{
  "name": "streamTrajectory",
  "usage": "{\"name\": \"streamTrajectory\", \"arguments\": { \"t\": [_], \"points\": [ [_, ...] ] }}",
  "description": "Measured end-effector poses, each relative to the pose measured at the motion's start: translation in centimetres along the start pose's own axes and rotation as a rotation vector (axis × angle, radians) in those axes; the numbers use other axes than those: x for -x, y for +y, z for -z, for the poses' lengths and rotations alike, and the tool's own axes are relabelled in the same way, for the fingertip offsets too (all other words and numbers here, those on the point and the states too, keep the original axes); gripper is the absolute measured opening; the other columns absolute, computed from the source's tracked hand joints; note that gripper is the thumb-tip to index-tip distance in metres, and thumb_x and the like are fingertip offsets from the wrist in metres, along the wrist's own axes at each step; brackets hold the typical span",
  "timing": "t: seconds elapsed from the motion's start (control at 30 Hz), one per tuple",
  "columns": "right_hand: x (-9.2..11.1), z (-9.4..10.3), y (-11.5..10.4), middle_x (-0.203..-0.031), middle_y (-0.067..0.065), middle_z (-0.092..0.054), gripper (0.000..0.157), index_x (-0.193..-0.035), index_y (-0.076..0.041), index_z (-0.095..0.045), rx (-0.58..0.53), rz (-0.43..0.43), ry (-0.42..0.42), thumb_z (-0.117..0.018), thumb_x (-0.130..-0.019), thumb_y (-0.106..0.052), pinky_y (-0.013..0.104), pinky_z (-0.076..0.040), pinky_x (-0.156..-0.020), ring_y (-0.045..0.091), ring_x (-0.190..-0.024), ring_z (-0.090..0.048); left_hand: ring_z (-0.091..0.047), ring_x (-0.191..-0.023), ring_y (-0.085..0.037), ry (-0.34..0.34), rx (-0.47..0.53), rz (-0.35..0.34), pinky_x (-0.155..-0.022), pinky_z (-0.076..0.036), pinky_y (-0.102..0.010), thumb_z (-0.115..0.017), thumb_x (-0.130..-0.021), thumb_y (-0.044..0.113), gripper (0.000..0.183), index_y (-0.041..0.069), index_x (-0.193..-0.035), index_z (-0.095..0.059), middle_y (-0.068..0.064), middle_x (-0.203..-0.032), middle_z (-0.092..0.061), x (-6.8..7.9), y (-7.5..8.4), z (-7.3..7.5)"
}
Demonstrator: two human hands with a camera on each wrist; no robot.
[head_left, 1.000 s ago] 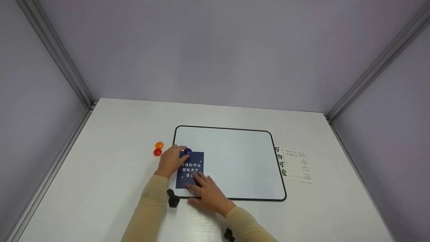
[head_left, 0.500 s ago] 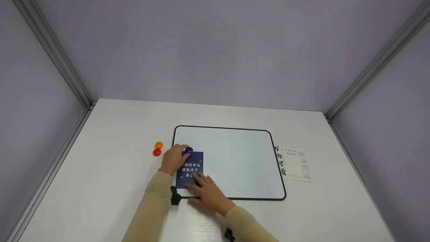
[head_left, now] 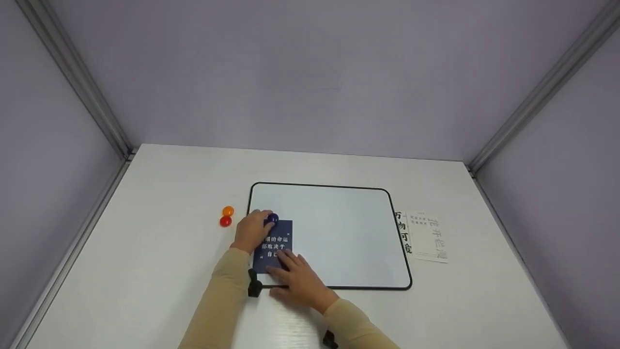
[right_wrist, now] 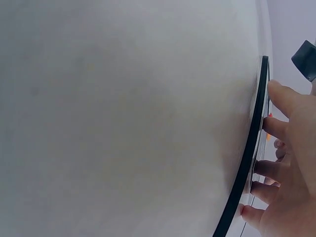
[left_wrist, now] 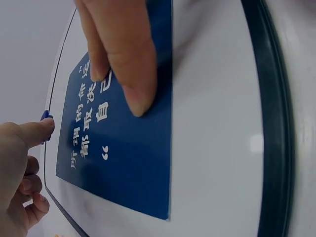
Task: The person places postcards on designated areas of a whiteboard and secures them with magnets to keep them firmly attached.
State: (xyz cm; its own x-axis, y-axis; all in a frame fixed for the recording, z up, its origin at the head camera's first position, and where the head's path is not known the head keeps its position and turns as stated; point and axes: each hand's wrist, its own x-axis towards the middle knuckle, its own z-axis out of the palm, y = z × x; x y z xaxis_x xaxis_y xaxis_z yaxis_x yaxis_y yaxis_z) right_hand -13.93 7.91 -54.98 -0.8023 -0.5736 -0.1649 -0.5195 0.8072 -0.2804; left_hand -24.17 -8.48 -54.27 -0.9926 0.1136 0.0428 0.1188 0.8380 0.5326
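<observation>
The left hand (head_left: 252, 231) pinches a blue round piece (head_left: 274, 218) between thumb and fingers, at the far edge of a dark blue card (head_left: 276, 246); the right hand (head_left: 302, 285) is flat, fingers spread, with its fingertips resting on the near right part of the same card. The two hands are apart, the left one farther out and the right one nearer the body. The card lies under and between them, its long axis running away from the person, from beside the right fingertips out to the blue piece at the left thumb. Its white characters stand upright as seen from the head, their tops toward the far edge, and the left hand covers part of the first line. The card lies flat on a white board (head_left: 348, 232) with a black rim, whose long axis runs crosswise to the card's and which extends well to the right of both hands. Just left of the left hand, an orange round piece (head_left: 228, 211) and a red round piece (head_left: 225, 221) sit together on the white table (head_left: 145, 242), the orange one farther out. Well to the right of the right hand, beyond the board's rim, lies white paper (head_left: 428, 242) with printed characters. A tan sleeve (head_left: 218, 300) covers the left forearm.
</observation>
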Motion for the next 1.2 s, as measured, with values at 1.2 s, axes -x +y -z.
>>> {"name": "streamTrajectory", "arguments": {
  "t": [1.2],
  "points": [
    [0.24,-0.35,-0.11,-0.155,0.013,-0.035,0.053,-0.139,-0.029,-0.05,0.069,0.053,0.097,-0.054,-0.092,-0.053,0.052,-0.034,-0.118,0.033,-0.145,-0.035,-0.068,-0.094,-0.028,-0.011,-0.064,0.027,-0.087,-0.058,-0.044,-0.061,-0.094,0.021,0.036,0.006,-0.127,-0.062,-0.019,-0.106,-0.069,-0.04,0.88,-0.76]
  ]
}}
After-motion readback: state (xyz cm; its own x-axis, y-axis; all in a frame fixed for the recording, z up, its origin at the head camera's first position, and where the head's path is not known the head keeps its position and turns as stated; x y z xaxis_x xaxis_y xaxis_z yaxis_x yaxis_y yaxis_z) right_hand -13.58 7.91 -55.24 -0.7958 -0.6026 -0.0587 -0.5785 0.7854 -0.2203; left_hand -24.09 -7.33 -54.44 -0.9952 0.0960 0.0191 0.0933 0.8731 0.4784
